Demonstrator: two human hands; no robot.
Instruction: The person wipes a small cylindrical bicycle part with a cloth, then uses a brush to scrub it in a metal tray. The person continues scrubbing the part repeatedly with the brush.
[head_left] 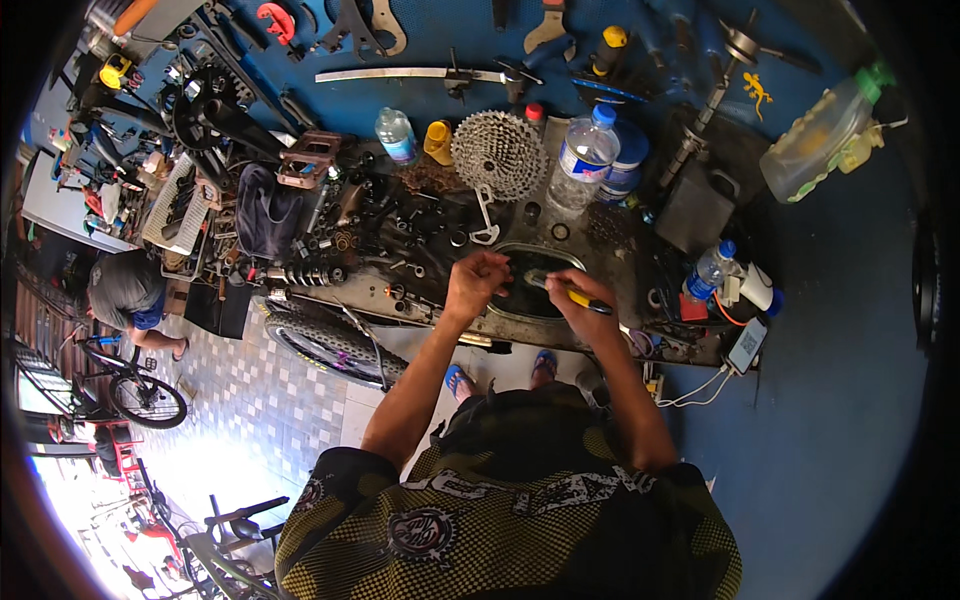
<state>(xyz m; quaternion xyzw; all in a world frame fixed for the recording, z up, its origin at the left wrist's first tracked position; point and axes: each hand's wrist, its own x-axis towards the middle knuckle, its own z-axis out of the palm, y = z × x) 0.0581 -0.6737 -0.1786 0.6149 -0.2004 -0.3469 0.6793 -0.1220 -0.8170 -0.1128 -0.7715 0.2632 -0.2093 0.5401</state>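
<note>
My right hand (578, 312) is closed round a brush with a yellow and black handle (590, 301). Its pale tip points left, above an oval metal tray (487, 318) that looks dark inside. Over the tray's left side, my left hand (478, 285) has its fingers pinched together; whatever is between them is too small to make out. A silver rear derailleur cage plate (486, 220) lies just beyond the left hand, below a large bicycle cassette (498, 155). A small black ring (560, 231) lies behind the tray.
Plastic bottles (583, 160) and a dark jug (697, 212) stand at the back right. Loose small parts cover the bench's left side, near a shock absorber (305, 275). A bicycle wheel (335, 345) is below the front edge. A phone (746, 346) hangs with cables at right. A person (125, 290) bends at far left.
</note>
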